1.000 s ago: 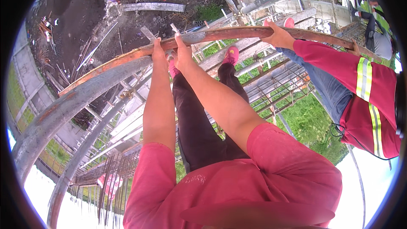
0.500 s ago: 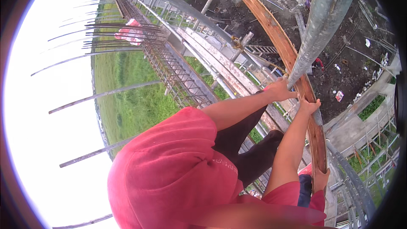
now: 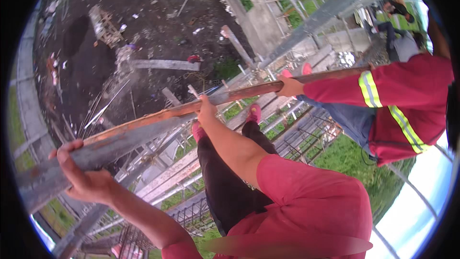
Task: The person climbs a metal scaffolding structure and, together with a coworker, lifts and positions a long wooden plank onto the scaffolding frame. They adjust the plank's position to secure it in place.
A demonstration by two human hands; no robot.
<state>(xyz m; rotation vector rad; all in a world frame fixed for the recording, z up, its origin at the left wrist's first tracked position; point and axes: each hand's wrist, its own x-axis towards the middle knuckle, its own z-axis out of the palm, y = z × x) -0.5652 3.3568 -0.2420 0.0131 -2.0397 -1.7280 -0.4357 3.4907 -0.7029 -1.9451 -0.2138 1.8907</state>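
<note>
Currently the long rusty grey steel pipe (image 3: 158, 127) is carried in the air above the scaffold frame (image 3: 297, 134), not yet set down. Left hand (image 3: 84, 175) is wrapped round its near end; right hand (image 3: 207, 109) is closed on mid-length. A co-worker's hand (image 3: 290, 86) grips further along.

Left hand (image 3: 84, 175) clasps near end of rusty steel pipe (image 3: 158, 124); right hand (image 3: 207, 110) grips pipe midway; co-worker's hand (image 3: 290, 86) holds pipe farther along.

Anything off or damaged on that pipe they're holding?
The long pipe is rust-streaked along its top, between left hand and right hand. A co-worker's hand grips it farther along. Debris litters the ground below.
</note>
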